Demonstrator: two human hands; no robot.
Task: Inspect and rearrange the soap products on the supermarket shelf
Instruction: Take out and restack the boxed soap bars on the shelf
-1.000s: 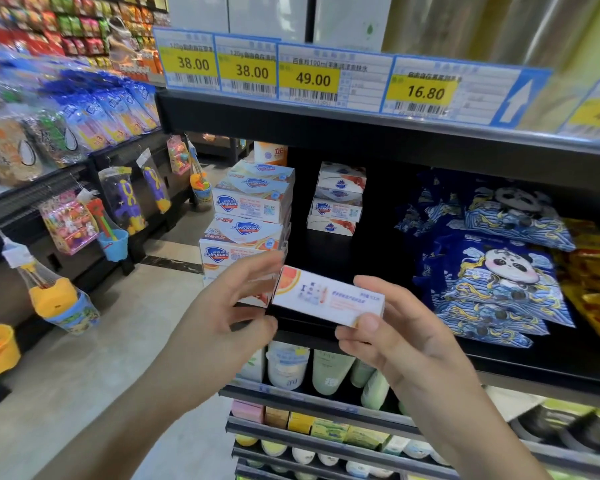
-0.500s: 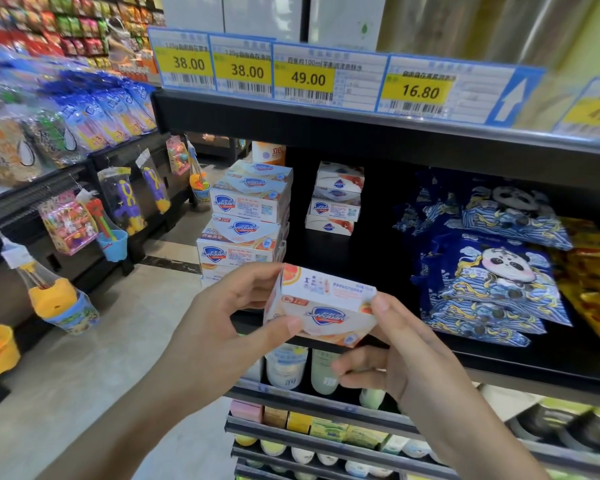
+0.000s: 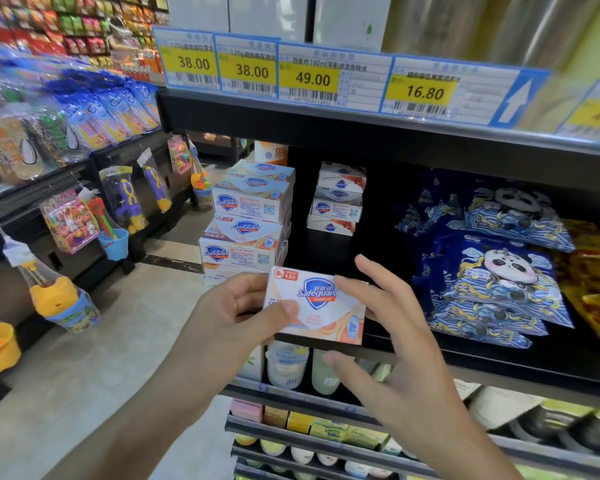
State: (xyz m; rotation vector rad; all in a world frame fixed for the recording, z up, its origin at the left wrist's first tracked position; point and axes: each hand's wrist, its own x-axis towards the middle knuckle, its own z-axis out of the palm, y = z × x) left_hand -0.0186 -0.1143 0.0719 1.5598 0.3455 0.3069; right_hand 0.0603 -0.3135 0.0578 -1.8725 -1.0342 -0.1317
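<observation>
A white and orange Safeguard soap box [image 3: 321, 308] faces me with its front label, held in front of the black shelf [image 3: 499, 370]. My left hand [image 3: 236, 317] grips its left end, thumb across the front. My right hand [image 3: 392, 327] holds the right side, with its index finger laid over the front and its thumb underneath. A tall stack of soap boxes [image 3: 248, 223] stands at the shelf's left end. A smaller stack [image 3: 336, 199] sits further back to its right.
Blue panda-print packs [image 3: 492, 268] fill the shelf's right side, with yellow packs [image 3: 596, 282] beyond. Price tags [image 3: 309, 77] line the shelf above. Tubes and small boxes [image 3: 291, 368] sit on the lower shelves. Toys in nets [image 3: 59, 299] hang along the aisle on the left.
The box has been turned in both hands from its narrow side to its front face. My right hand's fingers have loosened and spread over the box.
</observation>
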